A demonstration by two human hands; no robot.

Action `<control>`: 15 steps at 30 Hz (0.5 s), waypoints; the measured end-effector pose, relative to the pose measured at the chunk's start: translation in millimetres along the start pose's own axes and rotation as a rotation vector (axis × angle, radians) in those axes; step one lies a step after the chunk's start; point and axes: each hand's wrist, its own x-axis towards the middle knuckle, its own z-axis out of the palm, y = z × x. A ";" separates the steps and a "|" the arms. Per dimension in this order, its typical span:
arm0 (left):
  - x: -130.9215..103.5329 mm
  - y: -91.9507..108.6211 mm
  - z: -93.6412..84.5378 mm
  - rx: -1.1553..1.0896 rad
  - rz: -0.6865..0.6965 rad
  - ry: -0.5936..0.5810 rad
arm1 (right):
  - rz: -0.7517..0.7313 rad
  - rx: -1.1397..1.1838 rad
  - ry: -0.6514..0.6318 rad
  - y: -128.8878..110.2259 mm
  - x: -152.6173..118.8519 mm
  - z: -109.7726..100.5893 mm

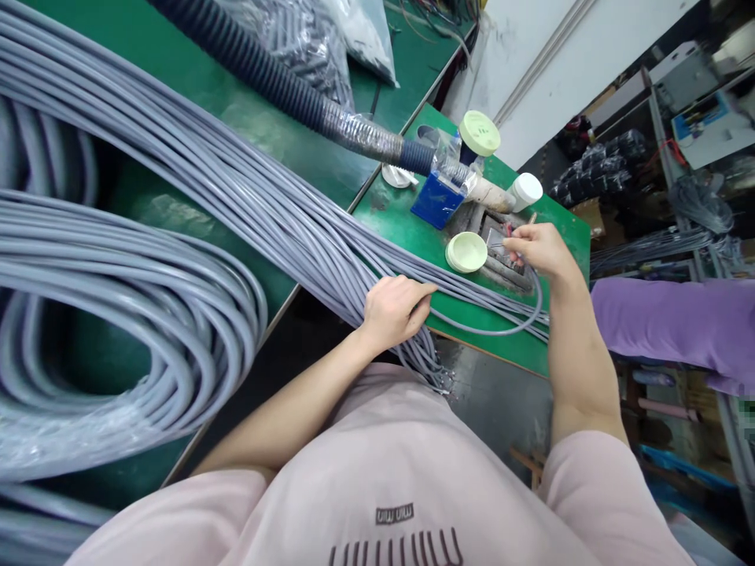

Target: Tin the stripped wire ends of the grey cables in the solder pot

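Observation:
My left hand [394,313] is closed over a long bundle of grey cables [283,204], its fingers curled round some of them at the table edge. From beside its fingertips one grey cable [492,331] bends in a loop up to my right hand [541,248]. That hand pinches the cable close to its end, where thin wires, some reddish, show at the fingers. The wire tips are over or beside a small square pot [499,240] with a dirty, crusted surround; whether they touch it I cannot tell. Bare cable ends [440,377] hang below my left hand.
A pale green cup [466,252] stands beside the pot. Behind it are a blue box [437,200], a black ribbed hose [265,79], a yellow-lidded jar [480,133] and a white jar [524,192]. Thick cable coils [206,314] lie left. A purple sleeve [666,322] shows at right.

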 end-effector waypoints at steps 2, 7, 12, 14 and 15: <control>0.1 0.3 -0.5 0.014 0.007 0.003 | 0.048 0.065 0.058 18.5 3.4 -10.5; 0.4 0.4 -0.8 0.006 0.011 0.014 | 0.185 0.141 0.134 56.0 19.3 -13.5; 0.5 0.7 -0.8 -0.001 0.013 0.016 | 0.248 0.169 0.134 72.8 33.3 -4.7; 0.5 0.8 -1.0 -0.016 0.010 0.015 | 0.250 0.169 0.129 76.4 37.1 -2.5; 0.6 0.8 -1.1 -0.025 0.004 0.014 | 0.251 0.167 0.126 77.9 38.6 -1.7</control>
